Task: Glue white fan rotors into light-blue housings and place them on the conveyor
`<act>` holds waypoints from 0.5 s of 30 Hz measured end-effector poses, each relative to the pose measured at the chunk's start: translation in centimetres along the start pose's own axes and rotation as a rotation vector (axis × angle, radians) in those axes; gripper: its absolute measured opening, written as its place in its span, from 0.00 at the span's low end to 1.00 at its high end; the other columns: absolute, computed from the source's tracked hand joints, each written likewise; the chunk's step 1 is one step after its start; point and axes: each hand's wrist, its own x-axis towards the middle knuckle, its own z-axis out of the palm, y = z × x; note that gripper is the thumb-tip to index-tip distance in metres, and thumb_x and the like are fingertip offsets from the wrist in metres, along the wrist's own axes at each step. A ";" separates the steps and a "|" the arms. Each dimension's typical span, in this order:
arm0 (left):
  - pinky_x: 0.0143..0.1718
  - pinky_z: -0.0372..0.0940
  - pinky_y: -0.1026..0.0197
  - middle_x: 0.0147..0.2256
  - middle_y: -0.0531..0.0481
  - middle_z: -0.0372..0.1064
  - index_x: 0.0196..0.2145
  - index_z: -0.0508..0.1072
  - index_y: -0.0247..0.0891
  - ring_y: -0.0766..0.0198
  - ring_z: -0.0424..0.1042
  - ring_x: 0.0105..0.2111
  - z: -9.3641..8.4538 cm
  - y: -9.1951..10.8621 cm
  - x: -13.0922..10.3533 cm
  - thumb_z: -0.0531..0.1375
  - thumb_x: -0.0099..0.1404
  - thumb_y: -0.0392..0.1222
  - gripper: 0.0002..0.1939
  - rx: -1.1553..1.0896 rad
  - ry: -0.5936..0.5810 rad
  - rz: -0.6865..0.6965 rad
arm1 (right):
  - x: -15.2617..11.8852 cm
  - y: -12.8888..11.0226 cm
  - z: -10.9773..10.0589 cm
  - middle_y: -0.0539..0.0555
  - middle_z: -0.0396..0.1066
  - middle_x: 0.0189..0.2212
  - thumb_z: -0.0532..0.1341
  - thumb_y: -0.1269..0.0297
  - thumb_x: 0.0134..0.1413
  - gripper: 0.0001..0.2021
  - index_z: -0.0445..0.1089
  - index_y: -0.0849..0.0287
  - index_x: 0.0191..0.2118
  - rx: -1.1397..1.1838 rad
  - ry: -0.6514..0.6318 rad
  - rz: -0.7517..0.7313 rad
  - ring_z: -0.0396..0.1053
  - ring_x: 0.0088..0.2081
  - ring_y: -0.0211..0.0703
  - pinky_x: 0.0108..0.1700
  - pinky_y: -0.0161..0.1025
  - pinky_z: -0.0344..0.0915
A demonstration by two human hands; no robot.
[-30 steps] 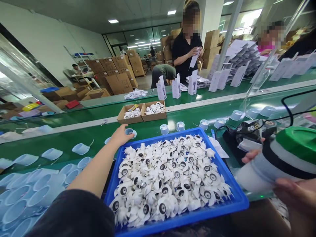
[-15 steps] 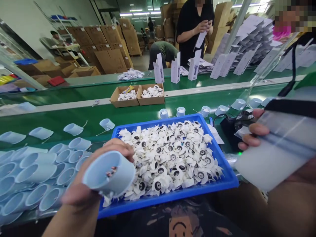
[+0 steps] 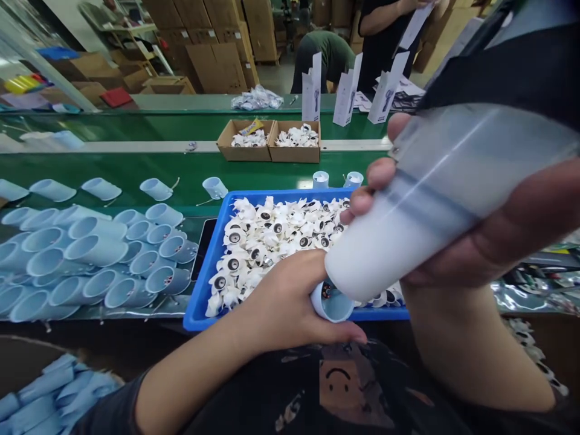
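Note:
My left hand (image 3: pixel 285 302) is wrapped round a light-blue plastic cylinder (image 3: pixel 338 309), its open mouth facing me. Small coloured wire ends show inside that mouth. My right hand (image 3: pixel 489 241) grips a thick, milky-white cylindrical tool (image 3: pixel 426 205) with a black upper part. The tool slants down to the left, and its rounded white end overlaps the blue cylinder's mouth; whether it touches or enters, I cannot tell. Beneath both hands lies a blue tray (image 3: pixel 196 311) heaped with small white fan wheels (image 3: pixel 254 254) that have dark round hubs.
Several light-blue cylinders (image 3: pixel 95 249) are stacked on the left, with others standing along the green conveyor (image 3: pixel 267 175). Two cardboard boxes (image 3: pixel 295 152) of white parts stand behind the tray. Upright white cartons (image 3: pixel 312 90) and co-workers (image 3: pixel 324 54) are beyond.
The view has tilted down. My left hand has brought the blue cylinder right and nearer my body, and the white tool in my right hand has come left to its mouth.

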 end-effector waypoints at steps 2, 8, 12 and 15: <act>0.38 0.65 0.60 0.39 0.50 0.74 0.43 0.74 0.41 0.58 0.72 0.38 0.2 -0.1 -0.2 0.73 0.50 0.57 0.27 -0.044 0.008 -0.007 | -0.2 0.7 0.0 0.47 0.66 0.31 0.75 0.41 0.31 0.39 0.60 0.50 0.48 -0.018 0.037 -0.046 0.69 0.30 0.44 0.34 0.41 0.74; 0.37 0.64 0.62 0.39 0.52 0.72 0.43 0.73 0.41 0.61 0.71 0.37 0.6 -0.3 -0.5 0.73 0.51 0.58 0.27 -0.133 0.004 -0.035 | -0.6 0.5 -0.5 0.51 0.67 0.34 0.67 0.31 0.37 0.37 0.59 0.48 0.48 -0.253 0.061 -0.064 0.70 0.34 0.50 0.37 0.44 0.72; 0.37 0.65 0.63 0.39 0.53 0.71 0.43 0.73 0.41 0.62 0.71 0.37 0.6 -0.2 -0.5 0.74 0.51 0.55 0.26 -0.176 0.012 -0.022 | -0.5 0.3 0.0 0.58 0.70 0.42 0.59 0.28 0.46 0.39 0.57 0.48 0.57 -0.504 0.136 -0.028 0.73 0.40 0.55 0.39 0.47 0.72; 0.39 0.66 0.62 0.41 0.52 0.72 0.44 0.73 0.41 0.61 0.72 0.39 0.5 0.0 -0.4 0.73 0.51 0.55 0.27 -0.189 0.000 -0.036 | -0.3 0.7 0.7 0.63 0.69 0.51 0.56 0.30 0.54 0.44 0.46 0.49 0.68 -0.947 0.255 -0.037 0.74 0.42 0.57 0.39 0.47 0.73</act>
